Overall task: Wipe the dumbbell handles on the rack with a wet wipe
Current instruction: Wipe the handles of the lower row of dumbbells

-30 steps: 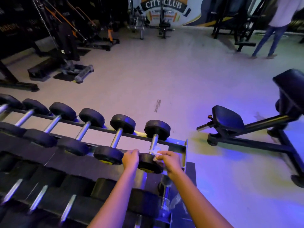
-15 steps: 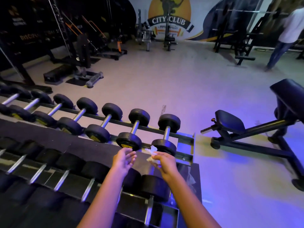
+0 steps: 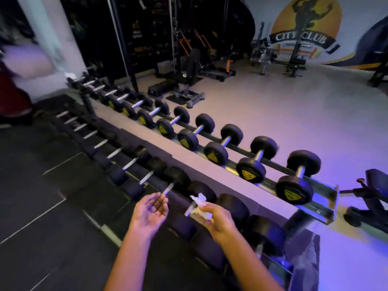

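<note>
Dumbbell handles run in two long tiers along the rack (image 3: 323,198), which stretches from lower right toward the far left wall. Upper tier: black-headed dumbbells with yellow end badges, the nearest upper dumbbell (image 3: 298,177) sitting at the rack's right end, its short steel grip showing between the heads. Lower tier: larger, darker heads, steel grips catching light as pale slivers.

Right hand (image 3: 216,219) hovers over the lower tier near its right end, fingers pinched together on a crumpled white wet wipe (image 3: 199,204). The bunched wipe sticks out beyond the fingertips toward the rack, so the cloth would reach metal before skin does. It sits just beside a lower handle (image 3: 190,208); with the motion blur I cannot tell whether wipe and handle touch.

Left hand (image 3: 150,211) is palm-up, fingers loosely curled and apart, holding nothing. It hangs near the next lower handle (image 3: 168,190) to the left, likely placed to steady or roll a dumbbell while the other hand rubs.

Judgement: work seems to be on the lower tier, at the near end; a long row of grips lies leftward. Frame is smeared, especially at the left edge.

Floor (image 3: 273,114) beyond the rack is pale; a bench (image 3: 369,198) stands at the right.
</note>
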